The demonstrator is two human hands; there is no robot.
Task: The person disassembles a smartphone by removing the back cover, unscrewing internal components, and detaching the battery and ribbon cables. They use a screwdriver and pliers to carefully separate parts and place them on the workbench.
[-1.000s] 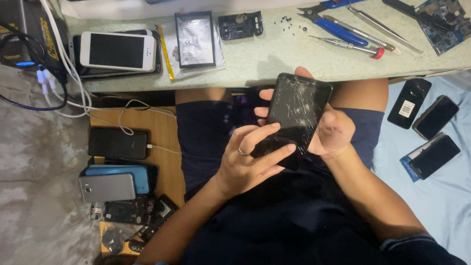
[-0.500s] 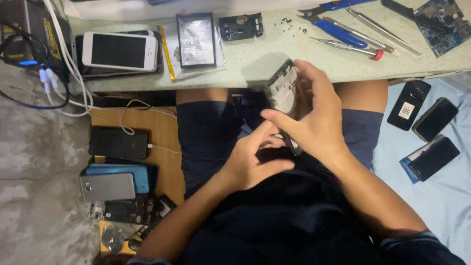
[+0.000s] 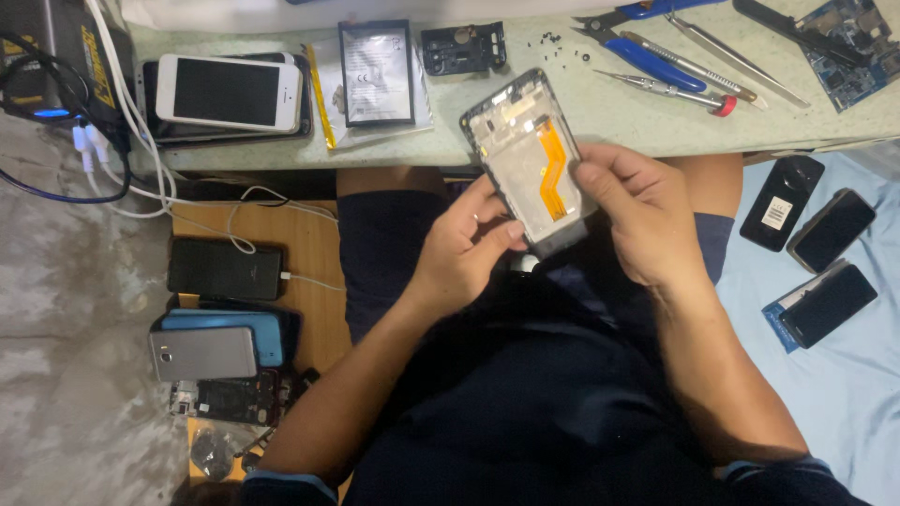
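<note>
1. We see the phone frame (image 3: 532, 169) held over the lap, just off the bench's near edge, its inner side up: silver plate with an orange flex cable (image 3: 551, 169) running down it.
2. Left hand (image 3: 466, 245): grip narrow, thumb and fingertips pinched on the frame's lower left edge.
3. Right hand (image 3: 647, 217): grip closed on the frame's right edge, thumb on top near the cable, fingers behind it.
4. On the bench (image 3: 609, 122), near edge to far: a battery in a clear bag (image 3: 376, 73) and a small black bracket (image 3: 463, 47); at the left end a white phone (image 3: 230, 91); toward the right, blue-handled pliers (image 3: 637, 47) and a screwdriver (image 3: 667, 92).
5. Blue sheet (image 3: 844, 375) at right carries three dark phones (image 3: 830, 230), well apart from both hands.
</note>
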